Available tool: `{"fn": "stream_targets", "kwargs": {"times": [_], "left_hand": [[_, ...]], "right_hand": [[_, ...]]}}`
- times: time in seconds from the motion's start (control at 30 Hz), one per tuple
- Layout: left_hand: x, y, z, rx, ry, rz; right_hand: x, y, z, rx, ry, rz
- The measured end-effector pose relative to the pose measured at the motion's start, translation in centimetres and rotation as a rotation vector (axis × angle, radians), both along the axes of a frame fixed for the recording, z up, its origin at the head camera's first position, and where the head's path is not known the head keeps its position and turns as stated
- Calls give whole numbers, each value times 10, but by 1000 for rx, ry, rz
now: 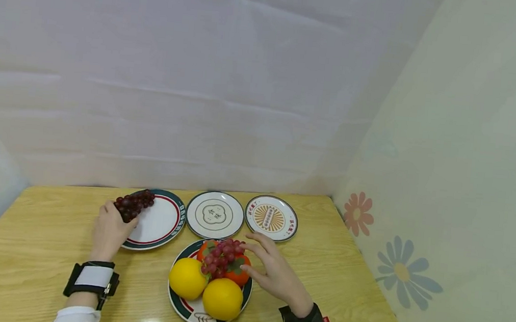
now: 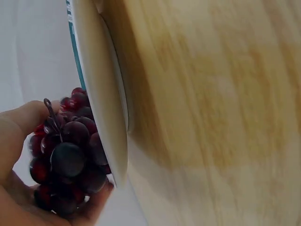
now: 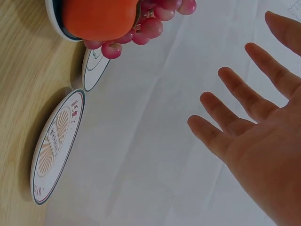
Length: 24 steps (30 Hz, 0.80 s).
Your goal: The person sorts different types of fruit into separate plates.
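Observation:
My left hand (image 1: 113,227) grips a bunch of dark red grapes (image 1: 133,204) at the left side of a green-rimmed plate (image 1: 156,223). In the left wrist view the grapes (image 2: 70,150) sit between thumb and fingers, right at the plate's rim. My right hand (image 1: 271,269), fingers spread and holding nothing, hovers beside the fruit plate (image 1: 182,310). On that plate a bunch of pinkish-red grapes (image 1: 222,257) lies over two orange persimmons (image 1: 239,277), behind two yellow round fruits (image 1: 223,299). The right wrist view shows the palm apart from the pink grapes (image 3: 150,28).
Two smaller white plates stand along the back of the wooden table (image 1: 141,284): one with a line emblem (image 1: 214,214), one with an orange sunburst (image 1: 271,218). A white sheet (image 1: 189,99) hangs behind, and a flower-decorated panel (image 1: 455,224) borders the right side.

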<state>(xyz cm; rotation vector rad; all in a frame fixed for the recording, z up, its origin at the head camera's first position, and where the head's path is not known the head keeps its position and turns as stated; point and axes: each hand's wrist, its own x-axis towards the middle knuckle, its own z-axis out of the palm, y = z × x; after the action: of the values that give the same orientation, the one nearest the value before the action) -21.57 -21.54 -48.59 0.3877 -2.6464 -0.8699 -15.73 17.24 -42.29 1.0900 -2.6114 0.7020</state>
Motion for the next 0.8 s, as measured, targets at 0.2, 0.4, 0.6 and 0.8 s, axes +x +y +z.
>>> {"fn": "stream_targets", "kwargs": {"times": [0.2,0.4,0.6,0.8], "left_hand": [[10,2,5,-142,34,-54],[24,15,17,-168,48,-145],[41,34,30,-249,59,-223],[61,56,40,-292,54,-285]], "right_hand": [[-2,0,-2,26,-45,-20],[-4,-1,-3,33,-83,-28],[-16,-5,-6,57,-141,-51],[-34,-15,-14,132,-204,-37]]}}
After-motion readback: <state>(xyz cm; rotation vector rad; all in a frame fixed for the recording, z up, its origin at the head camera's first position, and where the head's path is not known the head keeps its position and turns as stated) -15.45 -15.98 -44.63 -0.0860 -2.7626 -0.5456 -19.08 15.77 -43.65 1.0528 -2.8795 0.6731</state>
